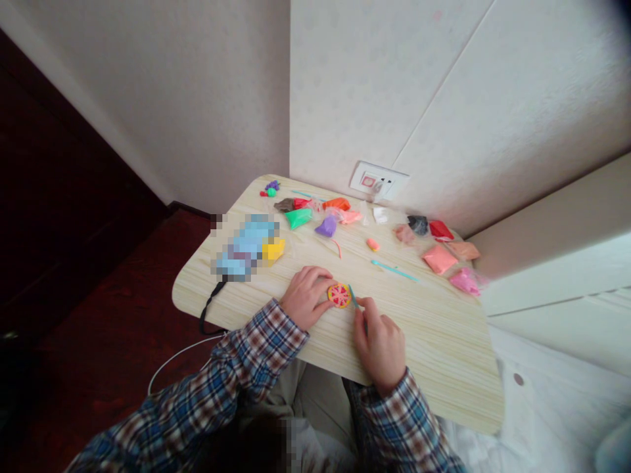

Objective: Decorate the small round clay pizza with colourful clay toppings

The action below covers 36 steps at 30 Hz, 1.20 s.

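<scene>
now a round, yellow-and-red clay-like disc [339,295] is pinched, seemingly for steadiness, by the left hand [305,299], while a slim teal plastic tool [352,293] is gripped at its edge by the right hand [381,341].

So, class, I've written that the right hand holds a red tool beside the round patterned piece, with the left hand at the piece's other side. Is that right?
Not quite: the tool is blue-green, not red, as the head view shows. The right hand does hold it beside the round patterned piece, with the left hand at the other side.
</scene>
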Motion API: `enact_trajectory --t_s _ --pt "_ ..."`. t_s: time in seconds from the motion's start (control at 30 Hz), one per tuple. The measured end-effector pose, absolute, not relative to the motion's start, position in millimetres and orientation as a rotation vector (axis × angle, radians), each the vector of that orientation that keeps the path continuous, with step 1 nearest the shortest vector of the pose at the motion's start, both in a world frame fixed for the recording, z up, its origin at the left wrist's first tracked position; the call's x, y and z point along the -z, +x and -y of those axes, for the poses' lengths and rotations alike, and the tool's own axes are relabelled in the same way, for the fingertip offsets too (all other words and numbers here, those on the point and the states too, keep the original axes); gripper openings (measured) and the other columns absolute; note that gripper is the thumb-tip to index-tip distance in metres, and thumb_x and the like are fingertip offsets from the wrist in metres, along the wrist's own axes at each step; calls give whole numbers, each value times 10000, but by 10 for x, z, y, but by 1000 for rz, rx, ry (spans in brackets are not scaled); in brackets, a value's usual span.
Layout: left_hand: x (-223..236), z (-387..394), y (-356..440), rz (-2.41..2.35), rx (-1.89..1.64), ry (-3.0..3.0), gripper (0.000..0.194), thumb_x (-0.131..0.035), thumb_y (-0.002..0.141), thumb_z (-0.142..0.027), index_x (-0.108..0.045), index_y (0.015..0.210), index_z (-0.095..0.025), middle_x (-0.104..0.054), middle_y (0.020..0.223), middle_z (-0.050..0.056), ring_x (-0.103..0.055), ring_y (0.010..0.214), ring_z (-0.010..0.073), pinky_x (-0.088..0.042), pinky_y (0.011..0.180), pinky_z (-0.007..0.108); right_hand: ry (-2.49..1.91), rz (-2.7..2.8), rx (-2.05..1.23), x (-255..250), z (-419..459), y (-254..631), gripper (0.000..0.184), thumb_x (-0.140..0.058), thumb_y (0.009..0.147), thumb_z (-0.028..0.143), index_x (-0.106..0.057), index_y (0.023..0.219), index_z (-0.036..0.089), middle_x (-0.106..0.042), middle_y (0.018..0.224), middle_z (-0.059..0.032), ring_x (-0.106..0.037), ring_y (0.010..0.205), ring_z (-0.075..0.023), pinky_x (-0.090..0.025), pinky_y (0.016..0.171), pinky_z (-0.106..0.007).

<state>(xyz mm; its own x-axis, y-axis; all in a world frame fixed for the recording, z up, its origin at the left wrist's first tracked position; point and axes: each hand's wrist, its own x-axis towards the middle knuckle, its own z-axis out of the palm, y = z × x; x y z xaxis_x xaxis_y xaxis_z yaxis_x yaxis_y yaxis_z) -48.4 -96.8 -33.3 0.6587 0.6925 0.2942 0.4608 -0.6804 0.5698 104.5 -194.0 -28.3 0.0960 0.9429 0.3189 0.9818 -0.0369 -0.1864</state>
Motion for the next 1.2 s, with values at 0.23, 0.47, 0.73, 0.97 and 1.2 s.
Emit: enact_trajectory --t_s 0.23,0.47,0.73,0.97,1.2 --pt "345 963 -475 -910 -704 2423 342 -631 777 -346 -574 1066 -172 -538 1099 85 -463 1047 240 -400 912 398 -2144 1875 240 307 1940 907 241 -334 893 180 -567 943 146 -551 494 6 -496 459 -131 -249 495 -255" --pt "242 991 -436 -971 -611 2468 520 -693 678 -489 -548 1056 -162 -532 1119 95 -460 1059 261 -395 903 416 -2283 1808 251 307 1916 843 219 -371 892 212 -559 984 149 -549 499 -2 -474 451 -134 -190 473 -260" --pt "191 1013 -391 -1058 -561 2463 409 -697 698 -413 -533 975 -161 -537 1095 75 -463 1043 245 -394 886 393 -2344 1813 283 277 1875 704 204 -391 878 185 -563 982 147 -536 501 3 -466 443 -119 -211 500 -266" --pt "174 1017 -367 -1103 -543 2471 391 -685 700 -419 -514 950 -170 -540 1066 73 -473 1009 247 -403 858 391 -2363 1791 292 256 1854 697 193 -403 876 194 -567 966 147 -536 499 4 -486 465 -136 -234 527 -270" --pt "178 1041 -331 -1170 -560 2473 410 -651 714 -473 -506 931 -157 -544 1021 83 -479 980 248 -406 841 395 -2364 1787 239 237 1840 716 200 -383 873 190 -563 952 149 -535 492 9 -481 480 -144 -251 553 -266"
